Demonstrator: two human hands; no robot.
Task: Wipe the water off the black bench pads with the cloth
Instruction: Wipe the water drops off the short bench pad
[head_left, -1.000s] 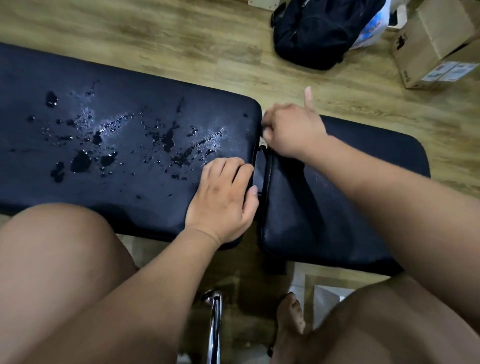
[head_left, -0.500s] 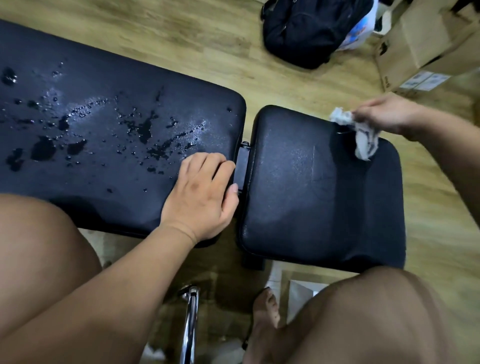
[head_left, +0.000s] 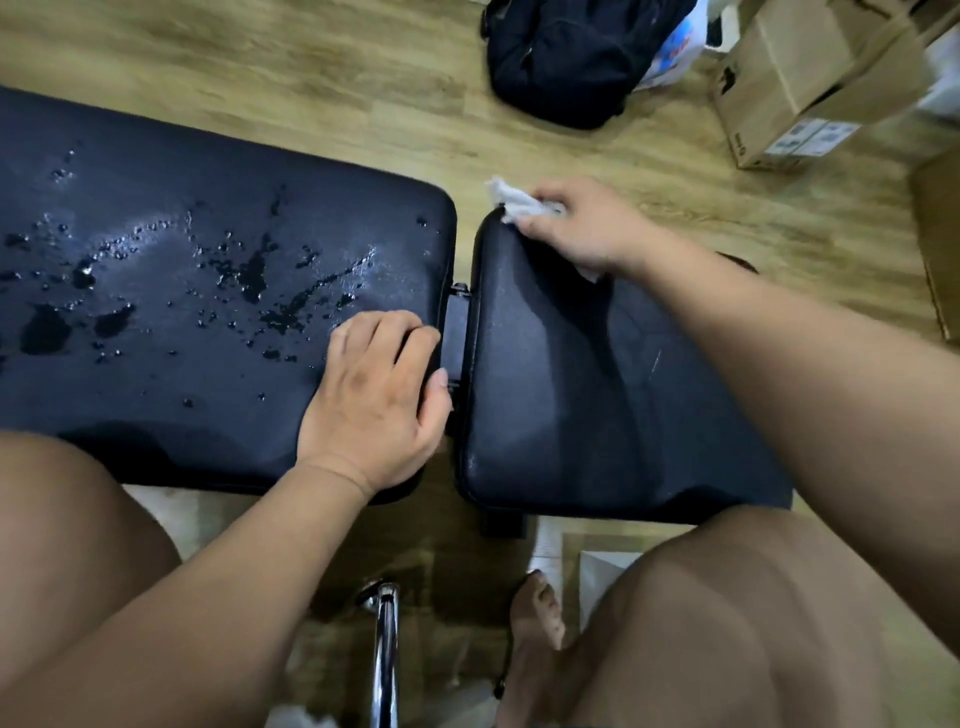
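Note:
Two black bench pads lie side by side with a narrow gap and a hinge between them. The long left pad (head_left: 156, 405) carries many water drops and small puddles (head_left: 249, 280) across its middle. The shorter right pad (head_left: 561, 395) looks mostly dry, with a faint sheen. My right hand (head_left: 582, 226) presses a crumpled white cloth (head_left: 511, 200) onto the far left corner of the right pad. My left hand (head_left: 379, 400) rests palm down on the right end of the left pad, fingers curled over its edge at the gap.
My bare knees fill the lower left and lower right, and a foot (head_left: 535, 623) stands on the wooden floor (head_left: 363, 78) below the bench. A chrome frame tube (head_left: 384, 654) sticks out underneath. A black backpack (head_left: 571, 52) and cardboard boxes (head_left: 810, 83) lie beyond the bench.
My right hand with the cloth moved from the far right side of the small pad to its far left corner. My left hand kept its place.

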